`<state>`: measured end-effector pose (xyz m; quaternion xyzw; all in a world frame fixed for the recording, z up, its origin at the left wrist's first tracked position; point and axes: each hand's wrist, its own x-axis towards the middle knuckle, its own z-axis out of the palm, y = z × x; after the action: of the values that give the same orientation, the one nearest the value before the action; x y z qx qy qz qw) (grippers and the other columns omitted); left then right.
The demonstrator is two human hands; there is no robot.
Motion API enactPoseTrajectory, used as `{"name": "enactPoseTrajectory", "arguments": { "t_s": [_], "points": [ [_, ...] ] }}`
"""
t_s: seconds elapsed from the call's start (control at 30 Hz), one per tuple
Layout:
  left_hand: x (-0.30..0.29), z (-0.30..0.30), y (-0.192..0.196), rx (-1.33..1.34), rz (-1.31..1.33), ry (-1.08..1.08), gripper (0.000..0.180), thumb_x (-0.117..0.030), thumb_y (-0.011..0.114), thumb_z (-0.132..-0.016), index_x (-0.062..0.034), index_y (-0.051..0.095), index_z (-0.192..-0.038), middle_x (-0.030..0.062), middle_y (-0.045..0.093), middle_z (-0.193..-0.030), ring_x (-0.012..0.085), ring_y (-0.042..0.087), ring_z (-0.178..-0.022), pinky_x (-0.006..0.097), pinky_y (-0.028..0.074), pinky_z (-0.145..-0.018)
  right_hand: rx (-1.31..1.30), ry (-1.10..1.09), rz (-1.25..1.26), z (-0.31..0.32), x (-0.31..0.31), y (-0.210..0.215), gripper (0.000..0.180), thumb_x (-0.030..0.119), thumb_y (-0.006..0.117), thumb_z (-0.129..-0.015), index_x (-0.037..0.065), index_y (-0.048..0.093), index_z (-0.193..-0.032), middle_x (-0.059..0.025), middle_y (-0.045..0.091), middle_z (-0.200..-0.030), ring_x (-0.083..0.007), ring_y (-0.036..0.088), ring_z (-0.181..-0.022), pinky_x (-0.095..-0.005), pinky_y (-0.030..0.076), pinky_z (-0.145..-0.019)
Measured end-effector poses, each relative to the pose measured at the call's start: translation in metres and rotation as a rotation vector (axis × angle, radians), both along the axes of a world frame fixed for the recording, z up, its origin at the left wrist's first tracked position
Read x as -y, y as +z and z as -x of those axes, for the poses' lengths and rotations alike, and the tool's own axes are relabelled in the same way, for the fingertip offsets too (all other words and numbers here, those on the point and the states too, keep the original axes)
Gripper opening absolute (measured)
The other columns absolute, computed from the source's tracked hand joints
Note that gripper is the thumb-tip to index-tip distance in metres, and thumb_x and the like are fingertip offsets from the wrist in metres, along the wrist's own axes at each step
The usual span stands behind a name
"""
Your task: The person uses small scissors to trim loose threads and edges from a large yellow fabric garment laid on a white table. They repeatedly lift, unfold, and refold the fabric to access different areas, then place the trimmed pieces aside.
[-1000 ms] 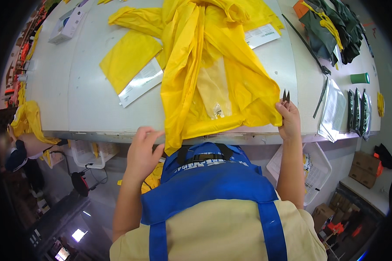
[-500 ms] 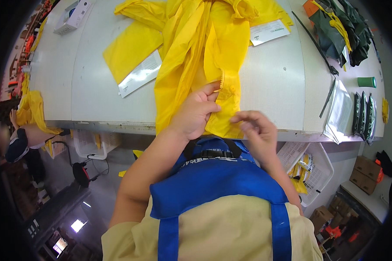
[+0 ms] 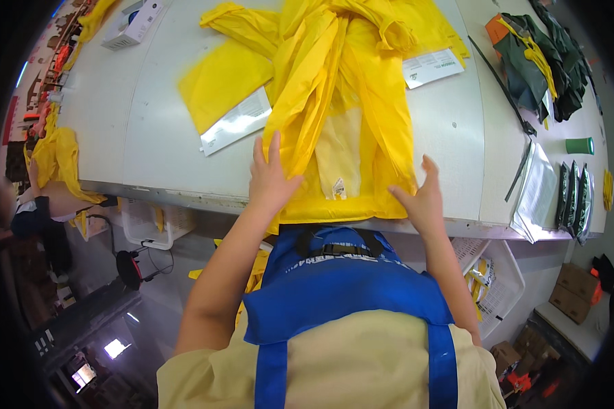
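- A pale bench (image 3: 164, 129) is carrying everything, its metal-edged front (image 3: 164, 193) running toward the wearer.
- A yellow garment (image 3: 385, 95) is lying across the middle, its hem reaching the front edge.
- A flat yellow piece (image 3: 225, 78) and a white printed sheet (image 3: 242, 121) are lying to its left; another white sheet (image 3: 435, 68) is showing at its right.
- A white box (image 3: 131, 26) is sitting far left.
- Dark green garments (image 3: 525, 82), a thin black strip (image 3: 499, 83), clear plastic (image 3: 533, 194), a green cylinder (image 3: 580, 146) and dark packets (image 3: 575, 202) are occupying the right.
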<state>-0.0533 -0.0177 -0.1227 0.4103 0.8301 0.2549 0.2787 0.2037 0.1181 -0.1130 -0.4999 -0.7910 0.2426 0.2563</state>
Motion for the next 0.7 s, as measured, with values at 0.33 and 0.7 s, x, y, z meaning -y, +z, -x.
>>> {"name": "enactPoseTrajectory", "arguments": {
  "t_s": [0.33, 0.7],
  "points": [
    [-0.059, -0.139, 0.007, 0.569, -0.044, -0.58, 0.048, -0.014, 0.06, -0.077, 0.001, 0.047, -0.121, 0.0221, 0.057, -0.113, 0.0368, 0.056, -0.104, 0.041, 0.044, -0.09, 0.35, -0.116, -0.165, -0.079, -0.216, 0.097, 0.035, 0.0, 0.053, -0.076, 0.004, 0.06, -0.111, -0.0137, 0.064, -0.099, -0.0258, 0.061, -0.095, -0.0322, 0.046, -0.084],
    [-0.045, -0.046, 0.007, 0.351, 0.002, -0.404, 0.041, -0.017, 0.06, -0.083, -0.0036, 0.052, -0.121, 0.0149, 0.056, -0.119, 0.0269, 0.058, -0.098, 0.036, 0.046, -0.087, -0.537, -0.084, 0.568, 0.049, -0.203, 0.037, 0.027, 0.018, 0.049, -0.091, 0.009, 0.061, -0.114, -0.0007, 0.058, -0.108, -0.011, 0.047, -0.101, -0.024, 0.032, -0.09]
  ]
}}
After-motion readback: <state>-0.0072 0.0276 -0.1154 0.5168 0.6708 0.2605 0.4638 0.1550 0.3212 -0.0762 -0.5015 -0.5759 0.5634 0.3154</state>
